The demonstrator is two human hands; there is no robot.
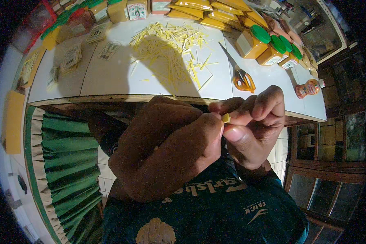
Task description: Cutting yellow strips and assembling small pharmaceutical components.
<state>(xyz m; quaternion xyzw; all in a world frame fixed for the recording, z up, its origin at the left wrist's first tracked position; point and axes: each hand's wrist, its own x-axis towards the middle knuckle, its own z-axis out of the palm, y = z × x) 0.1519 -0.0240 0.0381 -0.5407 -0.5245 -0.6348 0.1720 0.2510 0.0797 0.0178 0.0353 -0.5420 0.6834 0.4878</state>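
Close in front of my chest, both hands meet fingertip to fingertip. My left hand (166, 150) is closed, its thumb and forefinger pinched together. My right hand (260, 126) pinches a small yellow strip (226, 118) between thumb and forefinger, its other fingers curled. Only a short end of the strip shows; the left fingers touch it and hide the remainder. Beyond the hands, a loose pile of thin yellow and white strips (162, 44) lies on the white tiled table (105, 77). Scissors (242, 79) with orange and black handles rest right of the pile, blades pointing away.
Green-lidded jars (252, 42) of orange-yellow contents stand at the back right, near a small orange bottle (308, 88). Yellow packets (215, 14) are stacked at the back. Stacks of printed labels (72, 56) lie left. A green curtain (71, 154) hangs below the table edge.
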